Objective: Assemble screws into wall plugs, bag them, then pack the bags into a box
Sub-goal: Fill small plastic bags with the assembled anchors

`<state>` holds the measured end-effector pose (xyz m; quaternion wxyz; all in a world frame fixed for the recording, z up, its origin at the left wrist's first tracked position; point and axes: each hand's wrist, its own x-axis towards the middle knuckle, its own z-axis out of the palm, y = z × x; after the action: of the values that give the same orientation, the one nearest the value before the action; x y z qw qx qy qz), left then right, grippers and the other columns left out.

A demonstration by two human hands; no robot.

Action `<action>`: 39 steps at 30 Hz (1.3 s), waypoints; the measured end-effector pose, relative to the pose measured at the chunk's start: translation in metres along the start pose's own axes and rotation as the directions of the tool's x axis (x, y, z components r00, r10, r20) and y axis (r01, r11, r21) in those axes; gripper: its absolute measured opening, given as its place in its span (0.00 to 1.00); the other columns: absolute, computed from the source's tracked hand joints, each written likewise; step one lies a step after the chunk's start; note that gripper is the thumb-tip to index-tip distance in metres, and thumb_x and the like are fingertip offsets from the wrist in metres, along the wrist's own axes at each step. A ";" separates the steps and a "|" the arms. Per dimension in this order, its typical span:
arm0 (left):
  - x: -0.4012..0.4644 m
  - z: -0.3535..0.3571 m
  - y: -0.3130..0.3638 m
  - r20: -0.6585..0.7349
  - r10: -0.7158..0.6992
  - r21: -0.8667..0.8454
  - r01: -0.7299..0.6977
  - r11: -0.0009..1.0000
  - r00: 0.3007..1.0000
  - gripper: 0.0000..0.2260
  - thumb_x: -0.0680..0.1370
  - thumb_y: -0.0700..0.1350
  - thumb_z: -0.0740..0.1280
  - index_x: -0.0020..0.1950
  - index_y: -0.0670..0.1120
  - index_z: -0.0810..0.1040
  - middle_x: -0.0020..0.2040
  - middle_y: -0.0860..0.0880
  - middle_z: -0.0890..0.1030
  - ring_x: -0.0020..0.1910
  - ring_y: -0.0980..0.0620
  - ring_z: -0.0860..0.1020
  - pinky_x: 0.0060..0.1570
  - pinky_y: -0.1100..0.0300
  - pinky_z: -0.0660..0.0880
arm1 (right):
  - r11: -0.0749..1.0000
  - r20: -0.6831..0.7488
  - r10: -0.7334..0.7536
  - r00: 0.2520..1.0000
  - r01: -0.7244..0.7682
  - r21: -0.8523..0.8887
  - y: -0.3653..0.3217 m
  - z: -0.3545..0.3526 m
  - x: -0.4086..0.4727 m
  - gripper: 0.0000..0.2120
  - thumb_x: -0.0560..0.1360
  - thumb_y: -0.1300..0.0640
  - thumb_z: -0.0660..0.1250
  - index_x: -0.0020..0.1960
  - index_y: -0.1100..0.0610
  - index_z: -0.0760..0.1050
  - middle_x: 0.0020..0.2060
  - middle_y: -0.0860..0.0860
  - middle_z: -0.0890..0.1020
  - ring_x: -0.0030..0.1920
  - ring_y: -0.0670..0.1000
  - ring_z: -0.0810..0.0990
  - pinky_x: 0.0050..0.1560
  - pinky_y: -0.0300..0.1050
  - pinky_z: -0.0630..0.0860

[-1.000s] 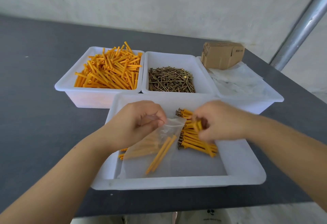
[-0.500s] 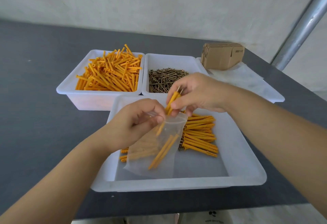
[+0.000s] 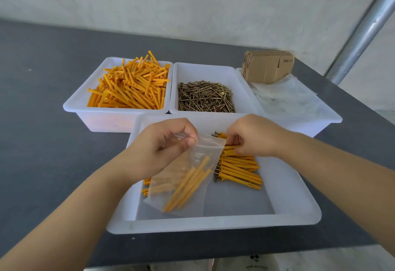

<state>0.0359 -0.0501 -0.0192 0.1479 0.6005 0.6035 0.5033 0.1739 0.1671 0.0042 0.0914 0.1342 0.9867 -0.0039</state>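
A: Soft, even daylight fills the frame; the pale plaster wall reads bright and nothing is blown out.

B: Shadows?

A: Faint ones only. The white plastic front tray lays a thin dark band on the dark grey tabletop along its near edge.

B: Any glare?

A: A pale streak runs along the slanted grey metal pole, and the clear plastic zip bag shows a dull sheen.

B: Sharpness?

A: Crisp at the centre. The forearms near the bottom corners go soft, and the wide lens bends the table's far edge, stretching the corners.
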 end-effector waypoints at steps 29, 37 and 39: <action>0.002 0.001 -0.004 0.024 -0.007 0.063 0.006 0.998 1.000 0.06 0.79 0.41 0.65 0.49 0.41 0.79 0.46 0.47 0.82 0.49 0.50 0.80 0.53 0.51 0.77 | 0.419 -0.311 0.276 0.910 0.177 0.891 0.004 -0.055 -0.010 0.07 0.74 0.67 0.71 0.44 0.57 0.77 0.34 0.55 0.84 0.35 0.52 0.85 0.28 0.40 0.75; 0.003 0.000 0.000 0.047 -0.033 0.001 0.033 0.999 0.998 0.05 0.79 0.38 0.63 0.49 0.38 0.78 0.45 0.44 0.81 0.46 0.49 0.79 0.51 0.54 0.76 | 0.487 -0.170 0.006 0.986 0.145 0.861 -0.027 -0.062 0.004 0.04 0.75 0.68 0.71 0.46 0.61 0.80 0.34 0.52 0.84 0.36 0.49 0.83 0.32 0.39 0.78; 0.002 0.001 0.001 0.014 -0.036 -0.028 0.037 0.999 0.999 0.05 0.80 0.39 0.65 0.49 0.37 0.78 0.44 0.43 0.81 0.46 0.52 0.79 0.51 0.60 0.74 | 0.457 -0.187 0.036 0.982 0.150 0.877 -0.022 -0.068 0.004 0.04 0.75 0.68 0.71 0.46 0.61 0.80 0.35 0.54 0.84 0.36 0.50 0.84 0.33 0.40 0.78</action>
<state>0.0364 -0.0481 -0.0183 0.1698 0.5906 0.6061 0.5050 0.1519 0.1490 0.0703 -0.0805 0.1286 0.8481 -0.5077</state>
